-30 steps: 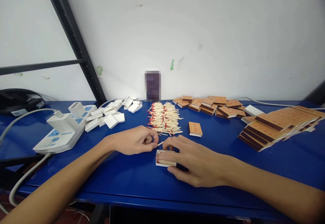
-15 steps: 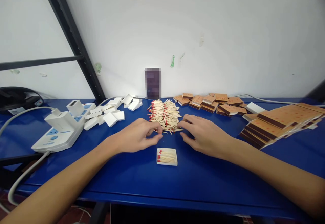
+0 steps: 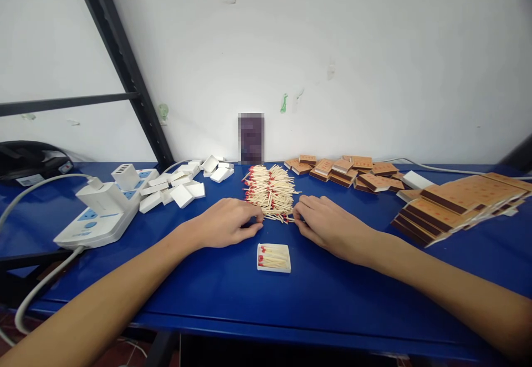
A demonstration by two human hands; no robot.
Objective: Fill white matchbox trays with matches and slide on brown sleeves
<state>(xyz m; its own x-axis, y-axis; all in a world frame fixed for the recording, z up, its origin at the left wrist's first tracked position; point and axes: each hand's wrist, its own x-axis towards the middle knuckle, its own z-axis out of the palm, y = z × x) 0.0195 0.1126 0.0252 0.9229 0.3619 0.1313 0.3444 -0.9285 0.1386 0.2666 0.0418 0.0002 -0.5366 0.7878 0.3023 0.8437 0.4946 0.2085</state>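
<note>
A heap of red-tipped matchsticks (image 3: 271, 189) lies in the middle of the blue table. At its lower left edge is my left hand (image 3: 226, 223), thumb and forefinger brought together; anything between them is too small to make out. My right hand (image 3: 328, 224) is at the lower right edge of the heap, fingers curled and pinched where stick ends meet the fingertips. Between my forearms, nearer the front, a small white matchbox tray (image 3: 274, 270) lies face up. Inside it are several matchsticks (image 3: 273, 258) with their heads to the left.
White empty trays (image 3: 182, 195) are piled at the left, beside a power strip (image 3: 97, 225) with plugs and cables. Brown matchbox sleeves (image 3: 343, 170) lie at the back right, and a larger stack of sleeves (image 3: 453, 206) stands farther right. A blurred dark rectangle (image 3: 251, 138) leans on the wall.
The fingers of my right hand have drawn together at the heap's edge. My left thumb and forefinger have closed slightly. Some matchsticks at the near edge have shifted.
</note>
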